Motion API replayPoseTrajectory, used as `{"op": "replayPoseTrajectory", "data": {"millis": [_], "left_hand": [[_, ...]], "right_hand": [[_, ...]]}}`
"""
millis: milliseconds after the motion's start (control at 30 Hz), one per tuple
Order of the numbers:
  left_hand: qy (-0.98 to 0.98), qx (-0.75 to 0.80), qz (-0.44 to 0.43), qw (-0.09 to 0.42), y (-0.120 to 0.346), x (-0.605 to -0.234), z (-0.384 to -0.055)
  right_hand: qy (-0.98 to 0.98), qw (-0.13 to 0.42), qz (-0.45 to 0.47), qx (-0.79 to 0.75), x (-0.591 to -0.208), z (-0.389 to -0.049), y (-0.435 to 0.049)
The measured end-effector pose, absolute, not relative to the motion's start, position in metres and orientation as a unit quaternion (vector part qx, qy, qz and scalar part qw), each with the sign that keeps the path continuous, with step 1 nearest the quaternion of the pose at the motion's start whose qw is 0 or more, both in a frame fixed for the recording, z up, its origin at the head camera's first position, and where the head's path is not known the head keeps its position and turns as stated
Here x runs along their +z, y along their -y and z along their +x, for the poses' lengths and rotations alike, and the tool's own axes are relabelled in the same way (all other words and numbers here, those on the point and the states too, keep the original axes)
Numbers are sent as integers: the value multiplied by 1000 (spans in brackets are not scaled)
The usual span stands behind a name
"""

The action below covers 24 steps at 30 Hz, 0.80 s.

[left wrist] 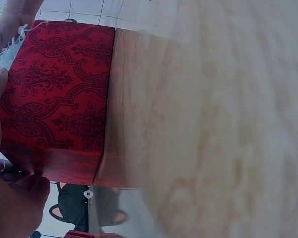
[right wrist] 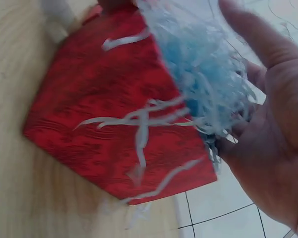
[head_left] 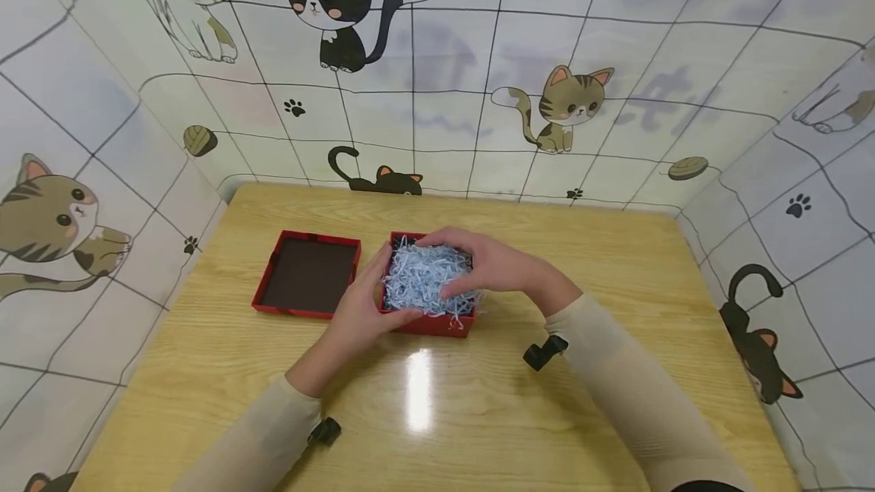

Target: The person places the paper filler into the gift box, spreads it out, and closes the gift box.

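A red box [head_left: 432, 325] with a dark damask pattern stands on the table, heaped with pale blue shredded paper [head_left: 420, 275]. My left hand [head_left: 358, 313] holds the box by its left side, thumb along the front rim and fingers against the left wall. Over the right part of the paper lies my right hand [head_left: 488, 264], its fingers reaching along the far side and its thumb apart, nearer the front. In the right wrist view, loose paper strips [right wrist: 144, 129] hang down the red wall, and the fingers are partly hidden behind the paper.
A red-rimmed lid [head_left: 311, 275] with a dark inside lies face up, left of the box. The wooden table [head_left: 581, 416] meets walls covered with cat-print sheeting [head_left: 451, 120] at the back and sides.
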State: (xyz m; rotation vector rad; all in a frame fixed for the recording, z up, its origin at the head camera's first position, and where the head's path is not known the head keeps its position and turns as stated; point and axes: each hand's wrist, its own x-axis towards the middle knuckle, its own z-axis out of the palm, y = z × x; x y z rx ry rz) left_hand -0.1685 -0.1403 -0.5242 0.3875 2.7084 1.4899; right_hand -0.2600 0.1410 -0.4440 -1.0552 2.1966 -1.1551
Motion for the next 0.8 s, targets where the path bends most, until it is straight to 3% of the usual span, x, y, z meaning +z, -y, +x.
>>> {"op": "replayPoseTrajectory", "data": {"millis": [267, 800], "left_hand": [[-870, 478, 120, 15, 142, -521, -168], [-864, 487, 129, 13, 141, -524, -167]], "right_hand": [[-842, 166, -384, -342, -453, -248, -124], [-877, 169, -378, -242, -458, -247, -87]]}}
